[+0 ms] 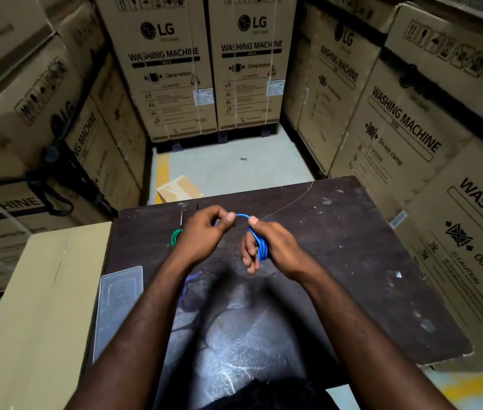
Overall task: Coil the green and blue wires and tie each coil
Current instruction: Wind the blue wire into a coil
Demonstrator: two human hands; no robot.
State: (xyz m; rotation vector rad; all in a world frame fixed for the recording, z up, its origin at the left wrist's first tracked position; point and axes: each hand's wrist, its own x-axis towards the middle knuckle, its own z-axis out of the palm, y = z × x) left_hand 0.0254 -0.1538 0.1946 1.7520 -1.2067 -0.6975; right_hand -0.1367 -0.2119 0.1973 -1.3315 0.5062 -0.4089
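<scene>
At frame centre, the right hand (277, 247) grips the coiled blue wire (261, 245) and the left hand (204, 232) pinches its free run. If that pinch slackens, the turns may spring loose before the tie. The green wire (176, 237) lies bundled on the table (352, 247) just left of the left hand, and 2 items at lower left, a clear tray (119, 297) and a cardboard box (36, 306), stand apart from the work.
</scene>
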